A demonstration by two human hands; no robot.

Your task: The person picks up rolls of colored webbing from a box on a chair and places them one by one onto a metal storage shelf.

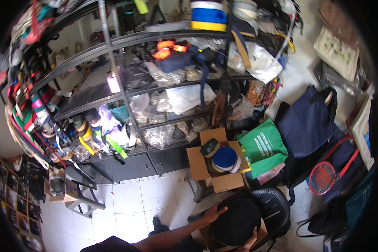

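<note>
Both left hand (215, 213) and right hand (250, 240) clasp a black rounded piece (236, 220) with curved fingers between the side edges of a cardboard box (262, 232), likely light, softish, best held by opposite sides

Dark short sleeve (110, 245), bare left forearm (172, 237), dark footwear (157, 227)

Near a green bag (260, 153), black shelves (86, 97) hold what seem plastic packets (159, 136).

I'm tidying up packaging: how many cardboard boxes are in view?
3: one box of caps beside the green bag, one box at lower left, one box under the black round item. Others may be hidden.
</note>
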